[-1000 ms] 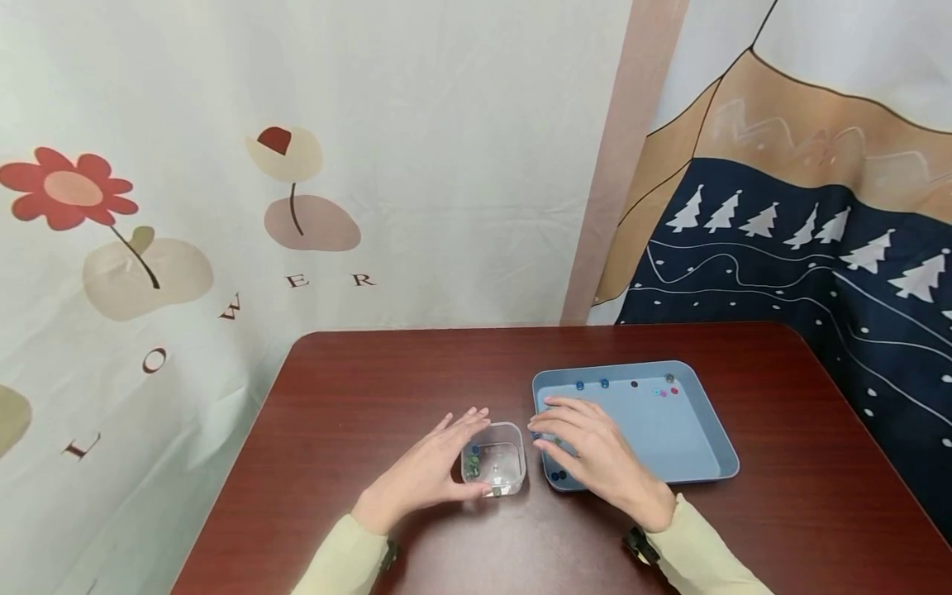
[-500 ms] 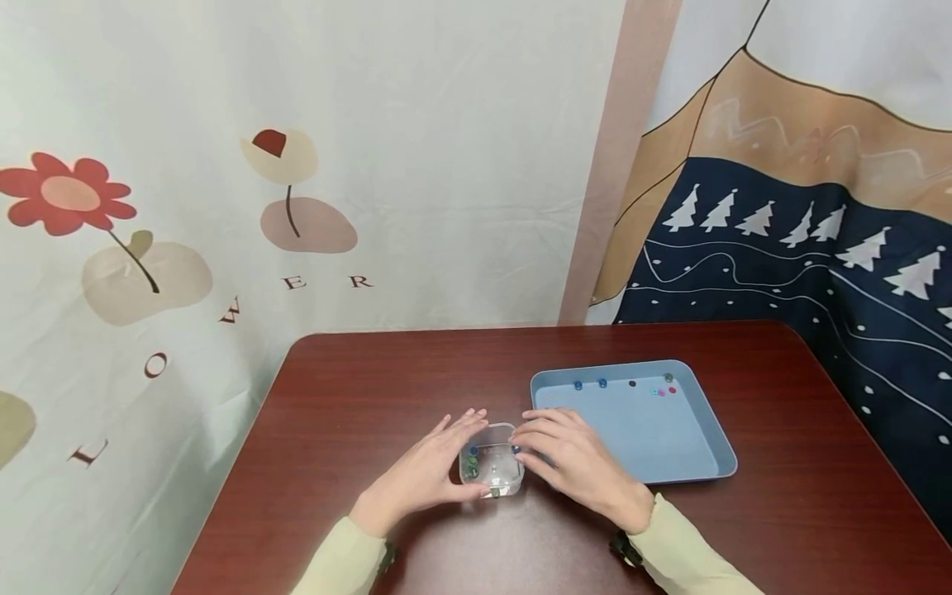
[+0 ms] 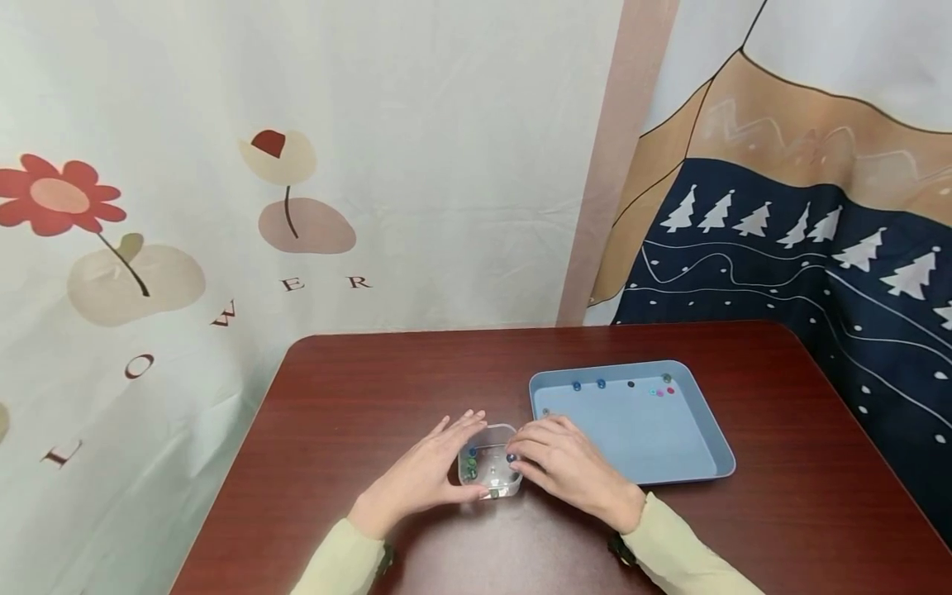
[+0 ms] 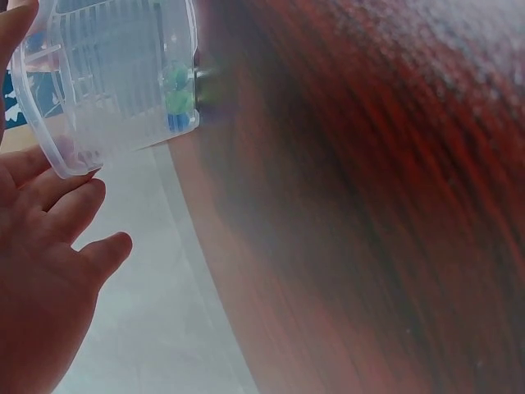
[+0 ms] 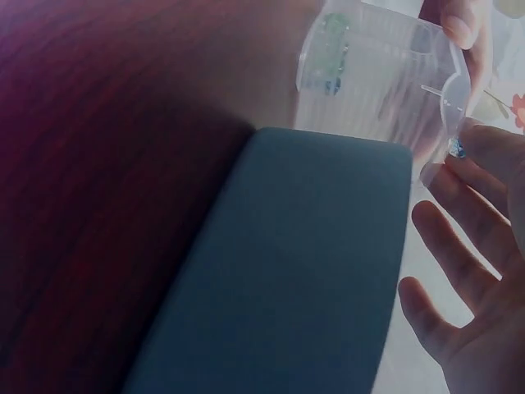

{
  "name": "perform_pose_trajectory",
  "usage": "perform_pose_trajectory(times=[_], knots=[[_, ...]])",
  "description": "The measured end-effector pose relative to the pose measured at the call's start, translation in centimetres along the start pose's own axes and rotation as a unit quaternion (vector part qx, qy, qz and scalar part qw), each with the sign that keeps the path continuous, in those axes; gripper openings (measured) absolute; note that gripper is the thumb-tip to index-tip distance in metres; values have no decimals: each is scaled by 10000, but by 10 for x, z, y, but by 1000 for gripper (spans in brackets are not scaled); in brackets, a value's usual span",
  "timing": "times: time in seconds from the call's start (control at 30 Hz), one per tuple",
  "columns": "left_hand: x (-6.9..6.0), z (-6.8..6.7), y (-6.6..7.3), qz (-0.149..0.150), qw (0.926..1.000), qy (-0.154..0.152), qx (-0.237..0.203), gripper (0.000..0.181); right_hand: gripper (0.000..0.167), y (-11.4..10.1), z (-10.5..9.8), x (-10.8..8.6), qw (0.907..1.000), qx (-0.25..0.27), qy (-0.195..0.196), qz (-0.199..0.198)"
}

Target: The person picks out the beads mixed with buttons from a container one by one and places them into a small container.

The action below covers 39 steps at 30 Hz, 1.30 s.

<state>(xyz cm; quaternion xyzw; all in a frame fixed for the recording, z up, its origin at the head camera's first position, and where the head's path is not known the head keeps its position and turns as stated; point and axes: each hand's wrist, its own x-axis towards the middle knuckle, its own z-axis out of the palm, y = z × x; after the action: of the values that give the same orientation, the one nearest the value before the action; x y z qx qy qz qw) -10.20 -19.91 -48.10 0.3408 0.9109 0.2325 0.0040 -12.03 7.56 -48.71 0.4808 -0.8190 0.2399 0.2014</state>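
Okay so from my end I'm seeing the left hand holding the clear container, thumb and fingers spread wide around it. The right hand is pinching a blue marble right at its rim. Green marbles are sitting inside, and the blue tray is lying just to the right.

Dark red-brown table, wood-grained top, rounded far corners, pale sheen toward the front, blue tray lying flat on the right half, clear box upright just left of the tray
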Motion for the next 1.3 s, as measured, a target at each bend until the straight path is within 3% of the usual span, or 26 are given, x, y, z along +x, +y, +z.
perform_pose_trajectory(times=[0.33, 0.6, 0.77, 1.0, 1.3], knots=[[2, -1, 0, -133, 9998, -148, -60, 91, 23, 1, 1, 1, 9997, -93, -155, 155], [2, -2, 0, -73, 9999, -122, -70, 92, 32, 6, -4, -7, 9999, 91, 23, 58], [2, -2, 0, -23, 10000, -58, -41, 92, 39, 16, -22, -13, 9996, 8, 68, 278], [3, -4, 1, -62, 9999, -139, 30, 93, 47, 37, -56, -22, 9951, -93, 85, 982], [3, -6, 2, -182, 9995, -268, -69, 94, 59, 64, -84, -24, 9888, -650, -577, 1213]])
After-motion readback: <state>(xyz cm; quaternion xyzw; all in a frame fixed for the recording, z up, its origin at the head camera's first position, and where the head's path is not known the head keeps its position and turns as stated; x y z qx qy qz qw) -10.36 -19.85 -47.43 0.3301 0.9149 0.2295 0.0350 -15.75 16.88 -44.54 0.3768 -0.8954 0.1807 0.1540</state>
